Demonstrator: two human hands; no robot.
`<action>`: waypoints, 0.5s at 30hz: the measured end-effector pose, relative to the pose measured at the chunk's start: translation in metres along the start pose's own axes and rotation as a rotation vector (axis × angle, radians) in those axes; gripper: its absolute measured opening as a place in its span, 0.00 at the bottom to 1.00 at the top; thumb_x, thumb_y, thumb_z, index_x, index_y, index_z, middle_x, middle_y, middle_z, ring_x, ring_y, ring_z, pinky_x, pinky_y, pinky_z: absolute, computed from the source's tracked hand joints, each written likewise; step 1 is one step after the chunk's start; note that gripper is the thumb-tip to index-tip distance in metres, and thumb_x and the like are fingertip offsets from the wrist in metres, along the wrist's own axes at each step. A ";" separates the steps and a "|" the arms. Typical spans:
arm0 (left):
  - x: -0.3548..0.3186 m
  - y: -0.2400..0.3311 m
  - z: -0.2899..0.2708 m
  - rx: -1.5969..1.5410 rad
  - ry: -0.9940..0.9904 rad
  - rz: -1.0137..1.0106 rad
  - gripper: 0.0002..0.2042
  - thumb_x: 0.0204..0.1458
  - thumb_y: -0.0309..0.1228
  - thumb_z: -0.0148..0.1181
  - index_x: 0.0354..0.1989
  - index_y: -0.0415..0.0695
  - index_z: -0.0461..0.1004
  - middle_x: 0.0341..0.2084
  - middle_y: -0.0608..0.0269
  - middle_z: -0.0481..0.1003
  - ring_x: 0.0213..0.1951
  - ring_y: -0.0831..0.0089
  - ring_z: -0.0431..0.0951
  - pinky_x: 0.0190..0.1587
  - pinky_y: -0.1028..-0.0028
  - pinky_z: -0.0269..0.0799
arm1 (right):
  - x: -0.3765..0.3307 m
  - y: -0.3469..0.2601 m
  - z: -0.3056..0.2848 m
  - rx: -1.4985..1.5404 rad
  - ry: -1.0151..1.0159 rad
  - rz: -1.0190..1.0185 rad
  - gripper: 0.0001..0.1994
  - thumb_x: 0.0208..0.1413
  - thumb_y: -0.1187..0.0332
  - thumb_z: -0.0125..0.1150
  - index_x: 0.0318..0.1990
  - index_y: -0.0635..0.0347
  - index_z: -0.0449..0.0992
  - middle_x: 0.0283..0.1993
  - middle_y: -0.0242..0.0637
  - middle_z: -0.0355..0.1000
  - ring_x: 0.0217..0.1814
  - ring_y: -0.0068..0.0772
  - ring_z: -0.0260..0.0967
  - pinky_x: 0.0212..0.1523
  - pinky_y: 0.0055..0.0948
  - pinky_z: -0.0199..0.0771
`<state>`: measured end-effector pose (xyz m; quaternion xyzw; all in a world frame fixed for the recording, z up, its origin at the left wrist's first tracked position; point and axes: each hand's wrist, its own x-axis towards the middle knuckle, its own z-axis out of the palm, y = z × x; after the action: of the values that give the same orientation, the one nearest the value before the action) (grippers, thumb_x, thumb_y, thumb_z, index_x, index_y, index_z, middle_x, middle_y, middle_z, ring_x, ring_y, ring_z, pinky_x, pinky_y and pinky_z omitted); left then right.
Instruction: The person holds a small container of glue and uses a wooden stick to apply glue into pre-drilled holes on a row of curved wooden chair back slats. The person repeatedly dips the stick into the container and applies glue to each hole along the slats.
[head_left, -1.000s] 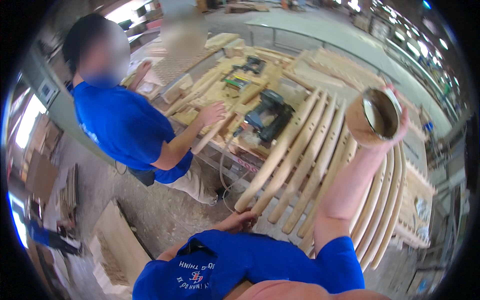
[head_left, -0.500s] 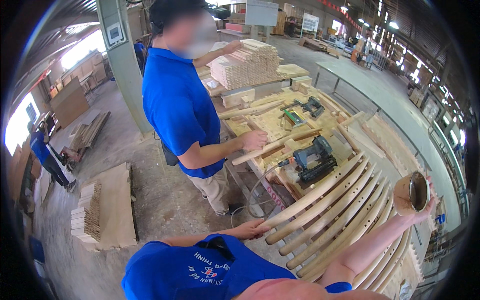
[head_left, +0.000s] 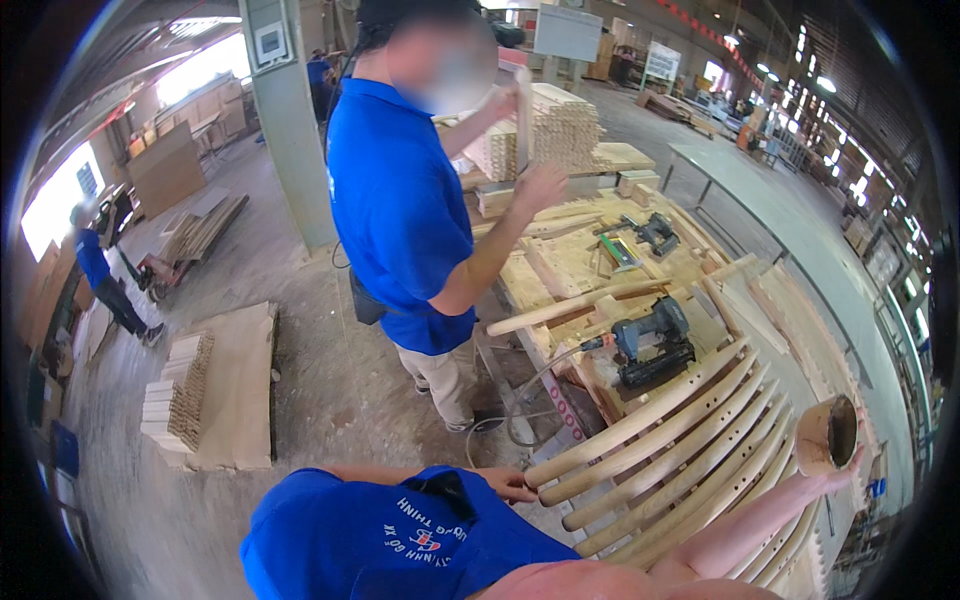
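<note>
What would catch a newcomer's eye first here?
Probably the fan of curved slats spread over the workbench at lower right, the left hand resting at their near ends. At far right the right hand holds up a roll of tape. Across the bench stands a co-worker in blue, lifting a wooden stick, with a nail gun lying between.
</note>
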<state>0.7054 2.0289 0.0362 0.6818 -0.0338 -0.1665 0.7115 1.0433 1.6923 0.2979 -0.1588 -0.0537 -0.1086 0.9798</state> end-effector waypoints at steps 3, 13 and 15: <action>-0.007 -0.020 0.004 0.085 -0.087 -0.202 0.24 0.52 0.50 0.57 0.46 0.41 0.70 0.34 0.61 0.75 0.35 0.75 0.73 0.36 0.73 0.68 | 0.006 -0.006 -0.009 0.043 -0.093 0.032 0.25 0.56 0.69 0.46 0.61 0.69 0.57 0.65 0.46 0.57 0.67 0.41 0.53 0.69 0.41 0.44; -0.009 -0.016 -0.011 0.174 -0.128 -0.187 0.23 0.54 0.44 0.58 0.51 0.40 0.65 0.28 0.63 0.72 0.33 0.77 0.70 0.34 0.73 0.66 | -0.040 0.030 0.040 -0.086 0.064 -0.028 0.26 0.56 0.67 0.46 0.62 0.68 0.56 0.65 0.44 0.57 0.67 0.38 0.53 0.69 0.38 0.44; -0.012 -0.015 -0.015 0.135 -0.135 -0.187 0.23 0.54 0.43 0.58 0.51 0.40 0.65 0.26 0.65 0.71 0.31 0.78 0.69 0.33 0.74 0.65 | -0.028 0.024 0.028 -0.037 0.003 0.022 0.26 0.57 0.67 0.45 0.62 0.68 0.56 0.65 0.44 0.57 0.67 0.38 0.54 0.69 0.39 0.45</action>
<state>0.6948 2.0461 0.0226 0.7155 -0.0288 -0.2751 0.6415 1.0200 1.7288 0.3132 -0.1774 -0.0485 -0.0988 0.9780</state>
